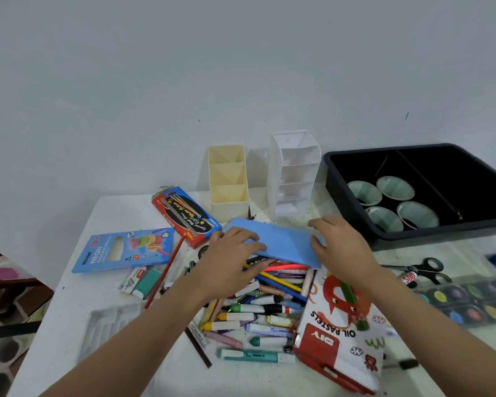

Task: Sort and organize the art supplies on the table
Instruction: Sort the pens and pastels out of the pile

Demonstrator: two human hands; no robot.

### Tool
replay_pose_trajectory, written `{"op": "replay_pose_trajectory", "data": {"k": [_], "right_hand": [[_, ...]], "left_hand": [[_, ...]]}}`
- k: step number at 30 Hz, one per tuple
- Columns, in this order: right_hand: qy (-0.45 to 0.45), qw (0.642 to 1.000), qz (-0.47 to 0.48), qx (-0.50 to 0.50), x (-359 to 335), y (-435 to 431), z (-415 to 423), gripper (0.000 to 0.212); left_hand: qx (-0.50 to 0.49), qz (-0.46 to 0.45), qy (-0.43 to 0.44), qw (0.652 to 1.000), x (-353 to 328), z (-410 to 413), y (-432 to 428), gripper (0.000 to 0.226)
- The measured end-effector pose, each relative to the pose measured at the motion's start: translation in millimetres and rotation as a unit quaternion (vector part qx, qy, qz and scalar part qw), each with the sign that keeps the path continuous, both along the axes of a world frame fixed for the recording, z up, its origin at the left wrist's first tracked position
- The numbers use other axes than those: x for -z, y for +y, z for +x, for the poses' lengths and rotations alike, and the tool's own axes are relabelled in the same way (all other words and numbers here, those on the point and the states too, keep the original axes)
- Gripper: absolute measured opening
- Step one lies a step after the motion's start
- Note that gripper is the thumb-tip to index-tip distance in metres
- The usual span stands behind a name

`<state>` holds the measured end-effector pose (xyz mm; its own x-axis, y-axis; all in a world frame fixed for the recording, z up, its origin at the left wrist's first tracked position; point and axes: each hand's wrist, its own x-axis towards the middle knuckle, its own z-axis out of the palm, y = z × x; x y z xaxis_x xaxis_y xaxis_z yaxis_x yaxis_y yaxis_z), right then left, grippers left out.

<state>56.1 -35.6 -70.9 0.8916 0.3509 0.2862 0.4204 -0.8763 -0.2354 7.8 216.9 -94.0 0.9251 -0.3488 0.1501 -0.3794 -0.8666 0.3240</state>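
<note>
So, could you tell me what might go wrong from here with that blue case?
The blue case, held by the left hand and right hand, sits over the loose crayon pile; shifting it may scatter them across the table. The right forearm could also knock the green pencil off the oil pastels box.

A plain, pale grey-white wall [241, 67] rises directly behind the white surface [69, 305], evenly and softly lit, with a small dark mark [406, 116] above the surface's right end. Left of the surface, lower down, lies a floor [0, 353] tiled in brown and dark rounded patterns. A dark wooden piece of furniture [9, 282] stands just beside the surface's left edge.
</note>
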Motion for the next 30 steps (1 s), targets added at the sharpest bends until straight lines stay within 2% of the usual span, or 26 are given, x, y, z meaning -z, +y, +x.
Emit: {"op": "replay_pose_trajectory", "data": {"k": [2,4,8,13,16,17,19,23,28,30], "right_hand": [[0.036,0.999,-0.034,-0.007,4.0,-4.6,4.1,0.028],[0.043,0.998,-0.038,-0.014,9.3,-6.5,5.3,0.023],[0.001,1.000,0.025,-0.017,8.6,-2.5,3.8,0.013],[-0.030,0.989,0.110,-0.093,-12.6,21.5,-1.7,0.007],[-0.014,0.980,0.147,-0.134,-21.3,43.3,-6.7,0.006],[-0.003,0.977,0.157,-0.144,-21.9,50.9,-9.0,0.007],[0.036,0.973,0.168,-0.156,-21.0,66.1,-13.7,0.010],[0.106,0.959,0.175,-0.196,-22.2,98.0,-22.1,0.011],[0.102,0.945,0.191,-0.244,-27.5,148.9,-31.9,0.018],[0.085,0.942,0.191,-0.262,-26.8,172.9,-33.8,0.020]], "left_hand": [[-0.014,0.050,0.014,0.999,3.3,3.4,-7.9,0.042],[-0.030,0.042,0.013,0.999,6.2,3.8,-9.5,0.039],[-0.039,0.015,0.021,0.999,10.9,-1.5,-4.6,0.049],[-0.072,-0.120,0.018,0.990,3.0,-11.1,15.8,0.039],[-0.156,-0.213,-0.048,0.963,-6.8,-15.8,53.0,0.010],[-0.193,-0.221,-0.061,0.954,-8.3,-18.0,70.9,0.010],[-0.257,-0.179,-0.050,0.948,-8.2,-24.3,109.2,0.020],[-0.326,-0.057,0.034,0.943,8.0,-42.1,181.7,0.022],[-0.265,0.005,0.142,0.954,16.7,-50.3,235.9,0.036],[-0.254,0.039,0.160,0.953,21.8,-46.5,250.9,0.040]]}}
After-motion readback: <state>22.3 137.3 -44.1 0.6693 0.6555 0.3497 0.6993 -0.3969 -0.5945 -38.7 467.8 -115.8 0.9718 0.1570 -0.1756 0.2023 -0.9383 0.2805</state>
